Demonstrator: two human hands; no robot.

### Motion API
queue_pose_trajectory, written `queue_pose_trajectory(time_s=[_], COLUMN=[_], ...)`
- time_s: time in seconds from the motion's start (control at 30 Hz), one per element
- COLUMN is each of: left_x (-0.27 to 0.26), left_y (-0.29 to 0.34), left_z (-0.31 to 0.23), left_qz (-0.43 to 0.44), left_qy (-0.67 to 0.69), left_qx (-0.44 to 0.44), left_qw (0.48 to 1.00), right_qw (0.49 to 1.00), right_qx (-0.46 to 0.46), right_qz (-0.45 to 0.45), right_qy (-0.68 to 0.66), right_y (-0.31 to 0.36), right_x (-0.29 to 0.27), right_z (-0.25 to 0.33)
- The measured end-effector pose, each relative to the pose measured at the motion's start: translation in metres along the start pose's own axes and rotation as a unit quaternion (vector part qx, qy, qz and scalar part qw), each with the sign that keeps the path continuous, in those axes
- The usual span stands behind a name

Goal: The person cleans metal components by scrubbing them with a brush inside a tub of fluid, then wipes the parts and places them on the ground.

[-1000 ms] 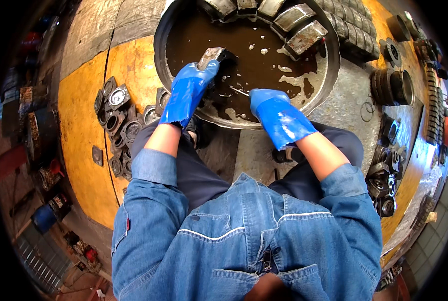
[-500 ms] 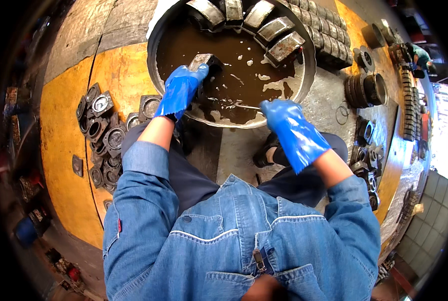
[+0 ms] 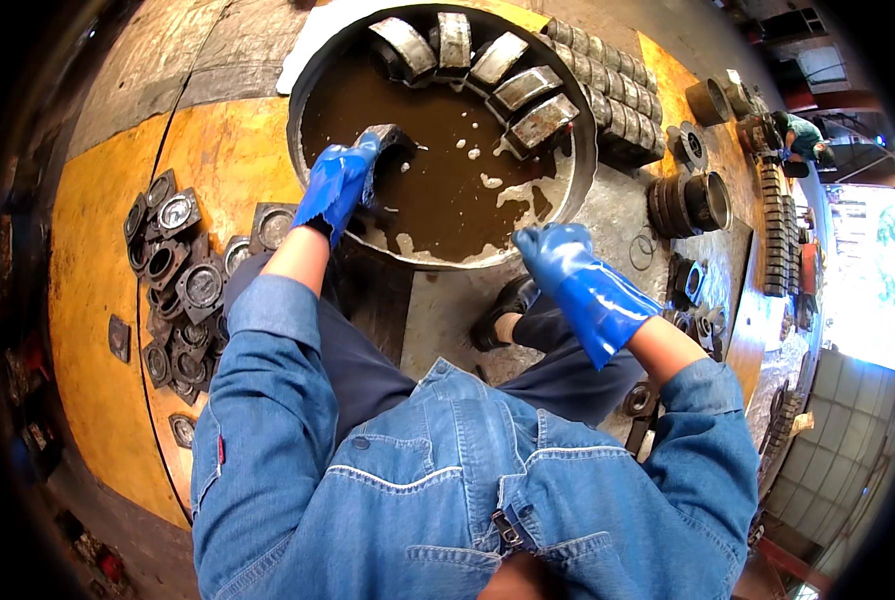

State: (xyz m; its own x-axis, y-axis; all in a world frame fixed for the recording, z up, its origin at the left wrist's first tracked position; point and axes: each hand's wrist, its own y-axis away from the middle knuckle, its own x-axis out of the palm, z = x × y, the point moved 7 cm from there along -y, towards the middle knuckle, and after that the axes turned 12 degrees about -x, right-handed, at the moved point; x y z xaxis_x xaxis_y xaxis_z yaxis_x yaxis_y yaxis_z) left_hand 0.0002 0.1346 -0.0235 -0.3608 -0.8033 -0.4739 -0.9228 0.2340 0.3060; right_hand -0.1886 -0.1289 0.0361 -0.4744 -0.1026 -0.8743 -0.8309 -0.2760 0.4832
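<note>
Yellow floor covering [image 3: 92, 330] spreads left of the round tub [image 3: 585, 150], bearing a pile of dark metal parts [image 3: 199, 287]. Over the tub's left part, the gloved left hand [image 3: 339, 182] wraps its fingers around a metal block [image 3: 397, 138]. Near its right rim is the gloved right hand [image 3: 557, 252]; whether its fingers hold anything, I cannot tell. Right of the tub stand stacked blocks [image 3: 619, 97], metal rings [image 3: 672, 207] and, farther off, a person [image 3: 802, 135].

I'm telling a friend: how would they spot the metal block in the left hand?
Find the round tub of brown liquid. At its left, the metal block is in the blue-gloved left hand; its five neighbours line the tub's far wall, unheld.
</note>
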Motion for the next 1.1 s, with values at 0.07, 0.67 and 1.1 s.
queue_pose_trajectory(time_s=[0.07, 0.67, 1.1], left_x=[-0.004, 0.005, 0.003], left_y=[0.002, -0.018, -0.014], left_z=[0.0, 0.034, -0.009], left_qz=[0.006, -0.043, 0.007], left_qy=[-0.005, 0.025, -0.113], left_qx=[-0.096, -0.229, -0.038], left_qw=[0.995, 0.972, 0.993], right_qw=[0.98, 0.652, 0.458], right_qx=[0.128, 0.388, 0.199], right_qz=[0.032, -0.2, -0.247], right_qy=[-0.147, -0.621, -0.83], right_y=[-0.017, -0.164, -0.099], right_x=[-0.002, 0.158, 0.102], right_z=[-0.047, -0.257, -0.122])
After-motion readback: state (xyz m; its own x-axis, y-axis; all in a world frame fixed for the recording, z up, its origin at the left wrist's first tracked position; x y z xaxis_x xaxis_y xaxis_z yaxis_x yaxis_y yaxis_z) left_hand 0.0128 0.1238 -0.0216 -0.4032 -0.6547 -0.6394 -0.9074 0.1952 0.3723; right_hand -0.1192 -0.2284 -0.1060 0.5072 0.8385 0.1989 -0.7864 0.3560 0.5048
